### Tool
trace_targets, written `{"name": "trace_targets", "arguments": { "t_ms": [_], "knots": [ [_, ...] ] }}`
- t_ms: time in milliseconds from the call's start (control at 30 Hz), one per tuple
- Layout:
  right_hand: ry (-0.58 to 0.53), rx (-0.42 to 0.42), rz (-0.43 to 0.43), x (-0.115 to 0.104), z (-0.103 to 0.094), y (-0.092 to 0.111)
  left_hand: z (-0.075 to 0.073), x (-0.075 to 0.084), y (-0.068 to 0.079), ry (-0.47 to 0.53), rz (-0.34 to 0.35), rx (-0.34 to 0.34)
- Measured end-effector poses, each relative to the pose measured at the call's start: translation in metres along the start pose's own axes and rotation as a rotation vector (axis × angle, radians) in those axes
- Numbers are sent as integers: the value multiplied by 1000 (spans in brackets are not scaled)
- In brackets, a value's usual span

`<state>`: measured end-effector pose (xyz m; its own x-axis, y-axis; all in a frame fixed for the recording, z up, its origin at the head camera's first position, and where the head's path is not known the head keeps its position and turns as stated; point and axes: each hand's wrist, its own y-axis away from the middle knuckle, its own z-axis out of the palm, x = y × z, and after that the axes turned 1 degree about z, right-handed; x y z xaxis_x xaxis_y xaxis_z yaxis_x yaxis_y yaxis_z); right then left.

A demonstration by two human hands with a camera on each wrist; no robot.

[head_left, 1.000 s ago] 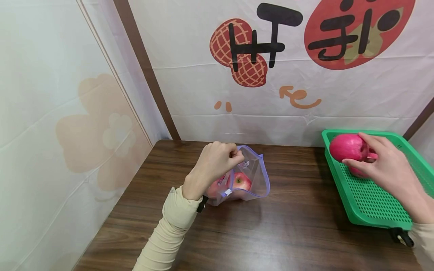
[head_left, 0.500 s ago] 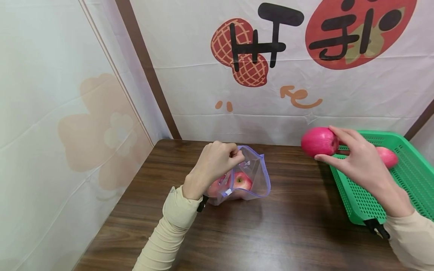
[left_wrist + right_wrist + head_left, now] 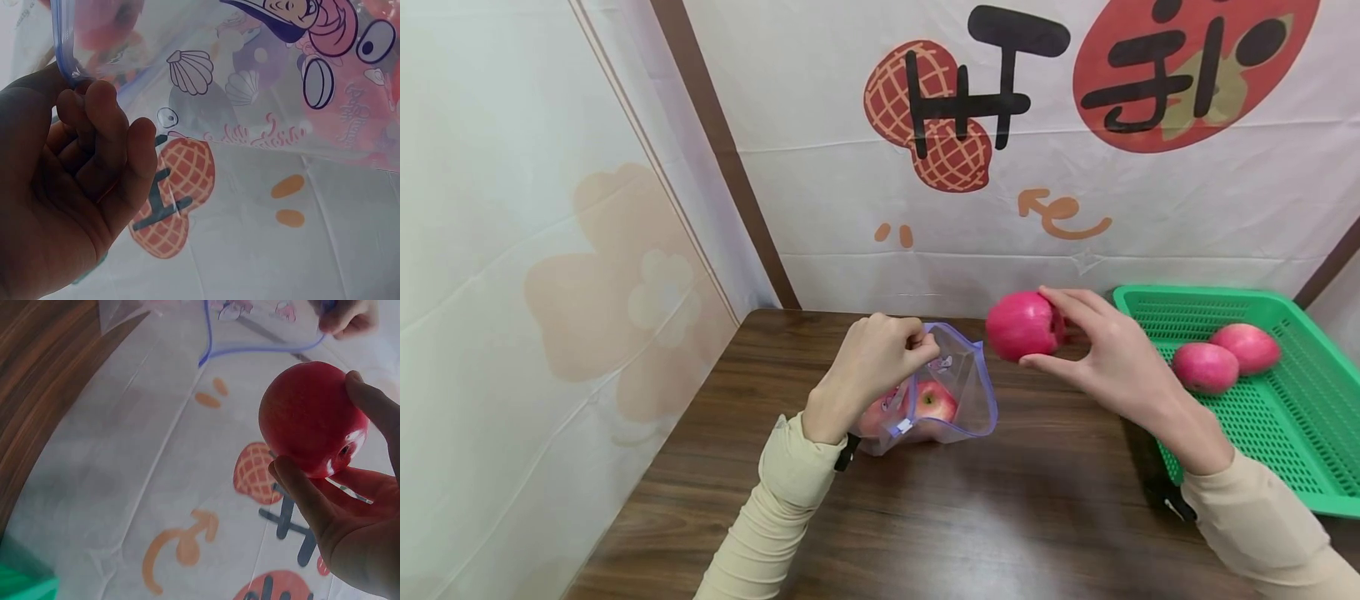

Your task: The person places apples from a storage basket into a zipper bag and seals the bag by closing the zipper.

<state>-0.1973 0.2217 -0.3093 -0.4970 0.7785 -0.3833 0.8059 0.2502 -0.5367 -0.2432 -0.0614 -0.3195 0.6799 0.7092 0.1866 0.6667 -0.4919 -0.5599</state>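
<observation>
My left hand [image 3: 876, 367] pinches the rim of a clear zip bag [image 3: 973, 392] with a purple-blue edge and a white slider, its mouth spread wide. Inside the bag an apple [image 3: 934, 403] shows its stem end, and more red fruit shows through the printed plastic. Sea-shell and cartoon prints cover the bag [image 3: 250, 81] in the left wrist view. Just right of the bag's mouth, above the table, my right hand [image 3: 1112, 367] holds a red apple [image 3: 1021, 326] between thumb and fingers. In the right wrist view that apple [image 3: 309, 419] has its dimpled end toward the palm.
A green plastic basket [image 3: 1300, 433] stands at the right of the dark wooden table [image 3: 985, 517], with two apples [image 3: 1206, 367] in it. A printed white cloth [image 3: 820, 192] hangs behind the table, and another pale cloth [image 3: 550, 333] hangs at the left.
My right hand has carried the apple left from over the basket to beside the bag, uncovering two apples in the basket. My left hand and the bag have stayed in place.
</observation>
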Motion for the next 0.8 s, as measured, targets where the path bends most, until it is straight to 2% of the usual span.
{"name": "trace_targets", "arguments": {
  "t_ms": [300,433,667,800],
  "knots": [
    [-132,-33,-106,-18,23,-5,-1,-2,1,7,-7,-7],
    [-128,-42,-159,-24,33,-5,-2,-2,1,14,-12,-18],
    [-96,-98,-158,-31,45,-3,-4,-2,2,12,-13,-14],
    [-114,-177,-154,-37,55,-2,-4,-2,1,-2,-9,-5]
  ]
}}
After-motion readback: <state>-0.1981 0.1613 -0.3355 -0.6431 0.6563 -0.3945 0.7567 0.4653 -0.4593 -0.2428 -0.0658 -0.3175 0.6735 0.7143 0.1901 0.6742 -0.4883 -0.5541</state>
